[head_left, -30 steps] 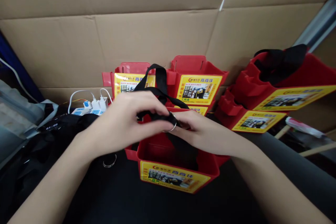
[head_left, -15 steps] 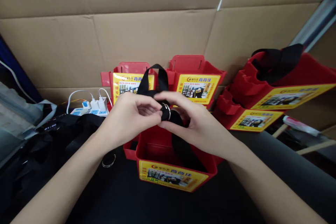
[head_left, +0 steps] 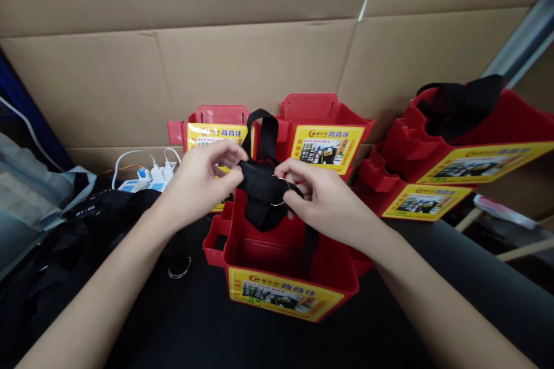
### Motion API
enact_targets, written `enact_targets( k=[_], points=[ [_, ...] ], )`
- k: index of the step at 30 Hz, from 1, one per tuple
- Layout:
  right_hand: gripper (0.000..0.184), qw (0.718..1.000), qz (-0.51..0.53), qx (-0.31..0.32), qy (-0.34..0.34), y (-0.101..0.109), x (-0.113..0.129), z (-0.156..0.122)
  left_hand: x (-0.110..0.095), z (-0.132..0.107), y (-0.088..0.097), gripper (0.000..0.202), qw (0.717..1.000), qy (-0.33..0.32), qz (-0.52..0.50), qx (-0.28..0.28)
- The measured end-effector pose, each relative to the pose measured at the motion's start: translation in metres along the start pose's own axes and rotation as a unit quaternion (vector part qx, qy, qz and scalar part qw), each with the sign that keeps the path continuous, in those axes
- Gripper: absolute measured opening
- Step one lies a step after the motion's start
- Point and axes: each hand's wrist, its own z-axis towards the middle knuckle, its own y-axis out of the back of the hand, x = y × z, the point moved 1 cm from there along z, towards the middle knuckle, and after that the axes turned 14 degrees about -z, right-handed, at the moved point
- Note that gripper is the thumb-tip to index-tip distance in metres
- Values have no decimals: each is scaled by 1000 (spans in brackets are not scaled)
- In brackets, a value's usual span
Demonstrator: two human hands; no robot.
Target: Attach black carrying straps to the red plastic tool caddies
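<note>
My left hand and my right hand both pinch a black webbing strap above an open red plastic box with a yellow label. A thin metal ring sits on the strap at my right fingertips. The strap loops up behind my hands and one end hangs down into the box. My left fingers grip the strap's left edge, and my right fingers close on the ring and strap.
Two more red boxes stand against the cardboard wall, and stacked red boxes with a black strap lie at the right. A loose metal ring lies on the black table. A white power strip is at the left.
The strap has been spread wider between my hands and pulled down slightly toward the box. The ring has moved from between my fingertips to under my right fingers.
</note>
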Motion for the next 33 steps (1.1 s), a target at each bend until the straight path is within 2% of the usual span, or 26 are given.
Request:
enact_targets(
  k=[2, 3, 6, 10, 12, 16, 18, 20, 21, 23, 26, 28, 30, 33],
  points=[
    [12, 1000, -5, -2, 7, 0, 2, -1, -7, -3, -8, 24, 992, -79, 70, 70],
    [11, 1000, -7, -2, 11, -1, 4, -1, -10, -4, -11, 24, 984, -99, 104, 108],
    [11, 999, -32, 8, 8, -3, 6, -2, -12, -6, -12, 8, 969, -73, 162, 171],
    [13, 995, -97, 14, -6, -2, 3, -2, -11, -4, 10, 13, 965, -65, 104, 231],
    [17, 996, -85, 25, -8, 1, 0, -1, -9, -3, 29, 12, 967, -77, 52, 236],
    [23, 995, 17, 102, -5, 8, -5, -3, -1, -3, 63, 15, 967, -55, -116, 218],
    [24, 994, 13, 106, -8, 11, -9, -4, 6, -4, 73, 23, 961, -50, -204, 182],
    [24, 995, 12, 99, -14, 13, -12, -4, 10, -5, 79, 32, 961, -54, -227, 145],
    [25, 994, 23, 101, -20, 14, -13, -4, 11, -5, 79, 36, 963, -57, -221, 144],
    [25, 991, 64, 111, -33, 16, -13, -3, 8, -7, 77, 37, 958, -61, -213, 181],
    [25, 983, 131, 128, -30, 20, -10, -2, -2, -9, 60, 16, 941, -31, -226, 250],
    [24, 981, 151, 120, 0, 21, -7, -2, -8, -8, 41, 24, 952, -31, -185, 244],
    [22, 983, 147, 103, 50, 21, -6, -2, -9, -5, 20, 29, 973, -67, -72, 207],
    [24, 981, 113, 83, 135, 22, -7, -2, -2, -1, -1, 28, 972, -112, 81, 188]
  ],
)
